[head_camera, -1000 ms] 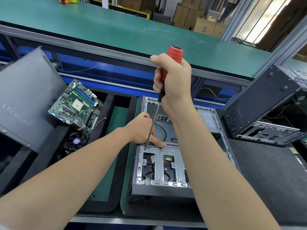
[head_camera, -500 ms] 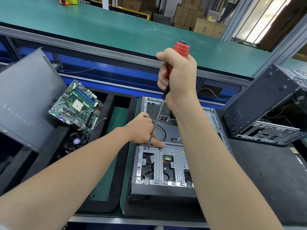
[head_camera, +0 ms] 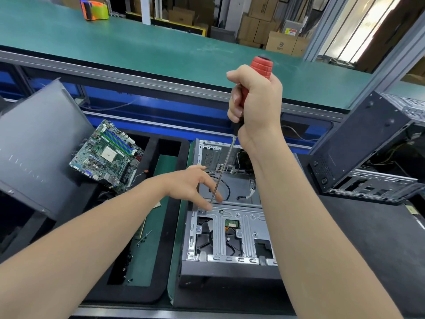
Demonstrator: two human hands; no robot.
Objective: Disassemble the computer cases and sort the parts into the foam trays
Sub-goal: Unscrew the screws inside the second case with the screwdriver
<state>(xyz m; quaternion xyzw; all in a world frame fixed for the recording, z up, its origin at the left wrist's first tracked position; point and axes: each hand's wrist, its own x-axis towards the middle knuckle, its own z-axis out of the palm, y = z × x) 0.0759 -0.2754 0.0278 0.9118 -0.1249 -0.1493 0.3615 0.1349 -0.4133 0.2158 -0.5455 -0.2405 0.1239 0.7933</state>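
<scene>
Right hand (head_camera: 255, 107) is fisted round the screwdriver (head_camera: 232, 139), standing near upright, tip down on the open case (head_camera: 230, 226). Left hand (head_camera: 195, 187) is loose, fingers spread by the tip.

I see my right hand (head_camera: 255, 104) has carried the screwdriver (head_camera: 247, 93) up and toward 1 o'clock, its tip now off the drive bracket (head_camera: 230, 229) and hanging just above the bracket's far edge. My left hand (head_camera: 193, 185), earlier curled round the shaft, has loosened, its fingers (head_camera: 208, 204) spread near the tip.
</scene>
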